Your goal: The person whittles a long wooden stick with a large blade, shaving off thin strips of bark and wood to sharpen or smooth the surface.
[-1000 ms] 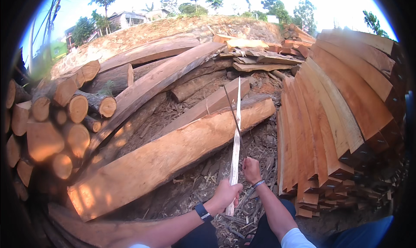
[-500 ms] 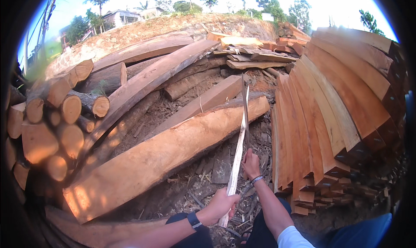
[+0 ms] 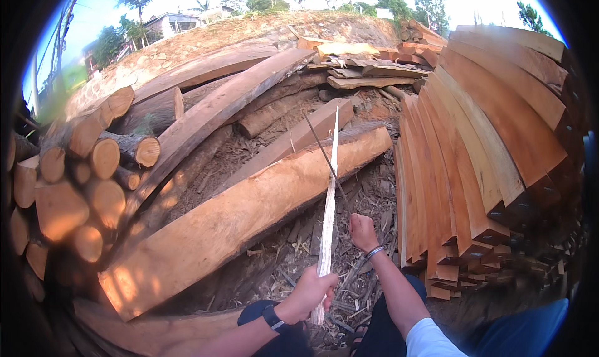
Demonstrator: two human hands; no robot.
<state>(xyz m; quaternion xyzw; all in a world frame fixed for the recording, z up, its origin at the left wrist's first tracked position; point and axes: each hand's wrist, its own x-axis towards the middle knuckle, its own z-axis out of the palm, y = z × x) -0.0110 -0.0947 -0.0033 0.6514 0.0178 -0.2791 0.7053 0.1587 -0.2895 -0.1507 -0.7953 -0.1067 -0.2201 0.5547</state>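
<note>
My left hand (image 3: 308, 293) is wrapped round the lower part of a long, pale wooden stick (image 3: 327, 223). The stick points up and away, narrowing to a thin tip. My right hand (image 3: 364, 232), to its right, is closed in a fist round the handle of a machete; the handle itself is hidden by the fingers. The machete's long dark blade (image 3: 319, 143) slants up to the left and crosses the stick in its upper half. Whether blade and wood touch I cannot tell. Beyond both lies a thick squared timber (image 3: 249, 217) on the ground.
Sawn beams (image 3: 462, 164) are stacked high close on my right. Cut logs (image 3: 103, 157) pile up at the left, beside a long curved plank (image 3: 218, 107). Wood chips and bark (image 3: 293, 257) litter the ground. Rough slabs (image 3: 368, 81) lie farther back, below an earth bank.
The machete blade has tilted left, from nearly upright to slanting across the stick. My right hand has shifted slightly; the stick stands more upright, still in my left hand.
</note>
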